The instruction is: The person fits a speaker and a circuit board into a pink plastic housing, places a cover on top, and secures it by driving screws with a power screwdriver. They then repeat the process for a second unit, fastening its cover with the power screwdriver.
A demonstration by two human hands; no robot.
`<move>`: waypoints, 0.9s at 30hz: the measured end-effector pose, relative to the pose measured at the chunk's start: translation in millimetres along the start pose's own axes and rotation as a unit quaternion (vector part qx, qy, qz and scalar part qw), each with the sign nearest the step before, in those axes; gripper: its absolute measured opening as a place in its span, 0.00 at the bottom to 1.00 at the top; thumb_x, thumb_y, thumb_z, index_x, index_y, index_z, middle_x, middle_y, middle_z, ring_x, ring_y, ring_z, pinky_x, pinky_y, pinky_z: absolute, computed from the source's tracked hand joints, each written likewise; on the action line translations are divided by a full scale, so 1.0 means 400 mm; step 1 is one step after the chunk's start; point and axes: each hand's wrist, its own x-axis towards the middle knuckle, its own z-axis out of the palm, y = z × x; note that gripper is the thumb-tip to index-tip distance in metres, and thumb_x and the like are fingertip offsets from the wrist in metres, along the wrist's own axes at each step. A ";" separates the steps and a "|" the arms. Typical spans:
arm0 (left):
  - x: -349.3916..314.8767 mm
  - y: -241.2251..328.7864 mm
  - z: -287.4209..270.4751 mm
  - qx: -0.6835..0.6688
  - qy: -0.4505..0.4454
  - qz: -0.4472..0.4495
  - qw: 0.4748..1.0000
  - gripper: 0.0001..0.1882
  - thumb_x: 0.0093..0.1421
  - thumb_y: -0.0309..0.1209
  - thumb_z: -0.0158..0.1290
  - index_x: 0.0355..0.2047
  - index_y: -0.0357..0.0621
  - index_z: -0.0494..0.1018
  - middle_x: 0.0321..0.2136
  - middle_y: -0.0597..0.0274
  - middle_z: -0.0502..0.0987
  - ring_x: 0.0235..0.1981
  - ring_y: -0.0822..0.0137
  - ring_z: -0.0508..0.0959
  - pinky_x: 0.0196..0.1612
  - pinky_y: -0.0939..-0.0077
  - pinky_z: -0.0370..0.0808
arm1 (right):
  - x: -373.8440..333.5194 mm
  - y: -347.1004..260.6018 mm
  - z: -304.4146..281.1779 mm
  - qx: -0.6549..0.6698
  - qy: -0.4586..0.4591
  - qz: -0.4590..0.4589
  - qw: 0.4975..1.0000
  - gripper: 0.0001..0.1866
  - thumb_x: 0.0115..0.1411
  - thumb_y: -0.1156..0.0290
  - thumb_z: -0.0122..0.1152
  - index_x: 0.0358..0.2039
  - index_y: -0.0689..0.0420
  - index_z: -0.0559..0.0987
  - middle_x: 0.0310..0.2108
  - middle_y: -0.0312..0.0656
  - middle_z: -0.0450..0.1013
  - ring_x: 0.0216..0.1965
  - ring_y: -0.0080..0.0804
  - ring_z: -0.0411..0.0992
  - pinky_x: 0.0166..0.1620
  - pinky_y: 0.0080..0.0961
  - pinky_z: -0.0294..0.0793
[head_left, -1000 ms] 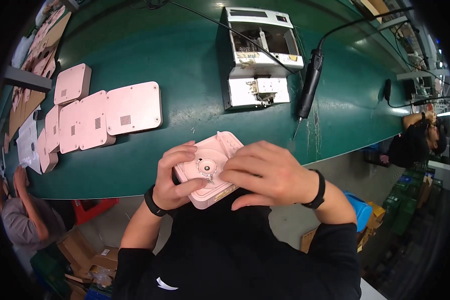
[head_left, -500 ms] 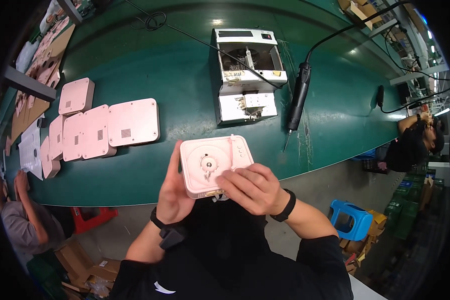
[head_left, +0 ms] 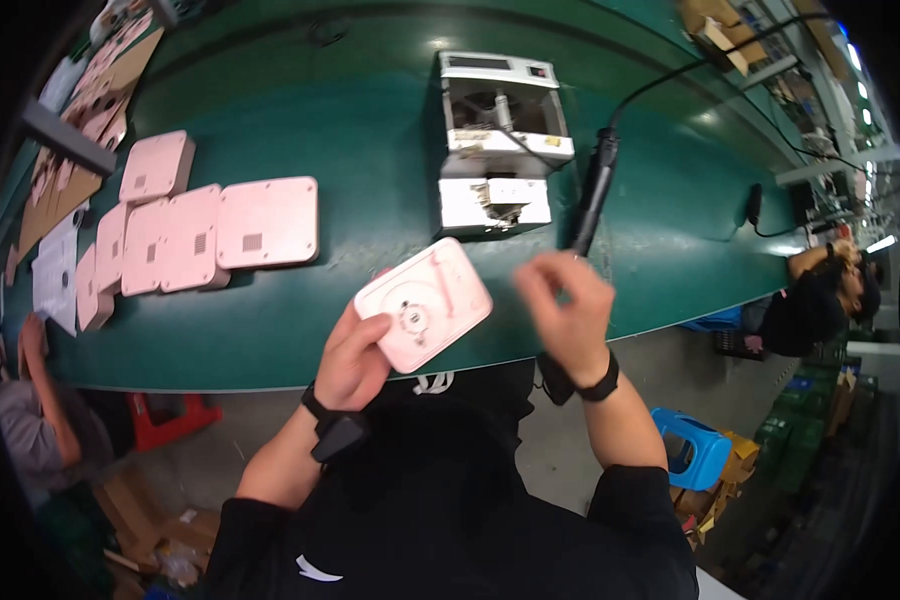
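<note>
My left hand (head_left: 354, 362) grips a pale pink turntable-shaped housing (head_left: 440, 318) by its lower left side, thumb on the top face. The housing is held tilted above the near edge of the green table. Its face has a round recess with a metal-centred hub (head_left: 412, 317) and a moulded arm. Apart from it, to the right, my right hand (head_left: 578, 312) hovers with loosely bent, blurred fingers. A gap shows between thumb and fingers, and I see nothing in them. Just beyond that hand lies a black electric screwdriver (head_left: 597, 190), its tip hidden from view.
Several pink housings (head_left: 270, 222) lie backs up on the table's left. A white and black screw feeder (head_left: 505, 135) stands behind my hands. A cable (head_left: 660, 78) runs from the screwdriver to the upper right. A blue stool (head_left: 692, 447) stands at right; other people sit at both sides.
My right hand has let go of the pink housing and moved right, toward the screwdriver. My left hand now holds the housing alone, turned and tilted, its thumb shifted onto the face.
</note>
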 end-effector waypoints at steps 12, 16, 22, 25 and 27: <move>-0.056 0.015 0.087 0.070 0.007 0.138 0.988 0.46 0.65 0.24 0.59 0.77 0.36 0.45 0.70 0.47 0.63 0.70 0.56 0.68 0.72 0.57 0.66 | -0.128 -0.167 0.094 0.085 -0.152 -0.052 0.983 0.10 0.54 0.76 0.79 0.36 0.60 0.86 0.28 0.39 0.81 0.23 0.27 0.78 0.26 0.23 0.75; -0.058 0.041 0.115 0.111 -0.020 0.210 0.971 0.48 0.64 0.25 0.61 0.77 0.35 0.45 0.70 0.46 0.62 0.70 0.55 0.68 0.72 0.57 0.67 | -0.094 -0.210 0.074 0.076 -0.158 -0.051 0.983 0.09 0.56 0.76 0.78 0.36 0.60 0.86 0.27 0.39 0.81 0.24 0.28 0.79 0.26 0.25 0.75; -0.019 0.099 0.149 0.138 -0.036 0.276 0.950 0.48 0.63 0.25 0.62 0.77 0.34 0.45 0.70 0.46 0.62 0.70 0.56 0.68 0.72 0.58 0.66 | -0.019 -0.245 0.083 0.036 -0.120 -0.104 0.987 0.06 0.58 0.77 0.75 0.34 0.61 0.85 0.26 0.39 0.81 0.24 0.28 0.80 0.27 0.24 0.75; 0.015 0.117 0.165 0.147 -0.044 0.290 0.944 0.48 0.63 0.25 0.61 0.77 0.34 0.45 0.71 0.46 0.62 0.70 0.56 0.68 0.72 0.58 0.66 | 0.020 -0.247 0.082 0.102 -0.151 -0.062 0.981 0.04 0.58 0.77 0.73 0.33 0.61 0.85 0.26 0.40 0.80 0.24 0.27 0.79 0.27 0.22 0.76; 0.048 0.134 0.185 0.154 -0.036 0.306 0.939 0.47 0.64 0.25 0.61 0.77 0.35 0.46 0.70 0.47 0.62 0.69 0.57 0.68 0.72 0.59 0.66 | 0.062 -0.241 0.088 0.086 -0.139 -0.078 0.983 0.04 0.57 0.78 0.73 0.33 0.62 0.85 0.26 0.39 0.80 0.24 0.24 0.79 0.27 0.20 0.76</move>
